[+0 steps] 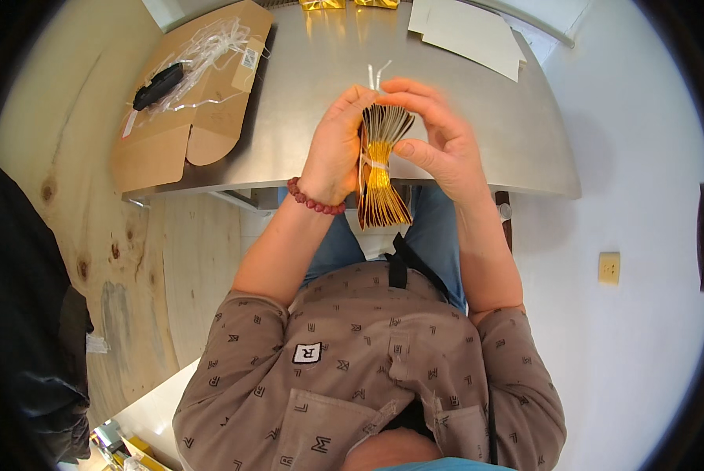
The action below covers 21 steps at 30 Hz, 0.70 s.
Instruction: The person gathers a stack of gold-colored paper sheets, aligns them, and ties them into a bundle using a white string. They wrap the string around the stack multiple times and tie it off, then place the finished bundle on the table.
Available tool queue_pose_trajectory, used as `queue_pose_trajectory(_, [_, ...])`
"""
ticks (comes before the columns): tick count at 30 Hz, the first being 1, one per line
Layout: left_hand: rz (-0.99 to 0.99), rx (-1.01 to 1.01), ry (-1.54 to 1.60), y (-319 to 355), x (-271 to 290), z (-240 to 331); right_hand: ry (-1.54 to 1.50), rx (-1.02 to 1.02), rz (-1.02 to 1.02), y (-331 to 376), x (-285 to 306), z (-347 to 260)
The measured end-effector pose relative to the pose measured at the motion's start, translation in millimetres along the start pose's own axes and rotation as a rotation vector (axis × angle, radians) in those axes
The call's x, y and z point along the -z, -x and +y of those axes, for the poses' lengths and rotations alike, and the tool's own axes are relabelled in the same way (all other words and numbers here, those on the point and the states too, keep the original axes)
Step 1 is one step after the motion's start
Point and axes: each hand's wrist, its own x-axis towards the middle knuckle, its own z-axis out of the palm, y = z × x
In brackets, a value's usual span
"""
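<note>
A pleated bundle of gold foil paper [382,188], cinched at its waist by a thin white tie [375,163], is upright in front of me at the table's near edge. Its folds fan out at both ends, greyish inside at the top. My left hand [340,141] grips the bundle along its left side. My right hand [438,141] is curved loosely around the upper right, thumb and fingers apart. Its thumb touches the right edge of the folds, and its fingertips are at the top. Pale strip ends [375,74] stick up beyond my fingertips.
On the metal table [305,102], a flattened cardboard box [218,129] at the left bears tangled clear strips [218,47] and a black object [158,86]. White sheets [469,39] lie at the far right. Gold foil items [320,4] stand at the far edge.
</note>
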Motion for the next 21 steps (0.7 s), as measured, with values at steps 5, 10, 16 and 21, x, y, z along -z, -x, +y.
queue_pose_trajectory(5, [0.098,-0.042,0.013,11,-14,-17,-0.083,-0.063,-0.047,6,-9,8])
queue_pose_trajectory(10, [0.042,-0.044,-0.036,9,-10,-15,-0.121,-0.087,-0.005,9,-12,6])
queue_pose_trajectory(16, [-0.074,-0.05,-0.021,6,-3,-16,-0.024,-0.057,-0.113,7,-2,2])
queue_pose_trajectory(21, [-0.003,-0.242,-0.401,3,-2,-5,-0.173,0.007,0.027,8,3,-10])
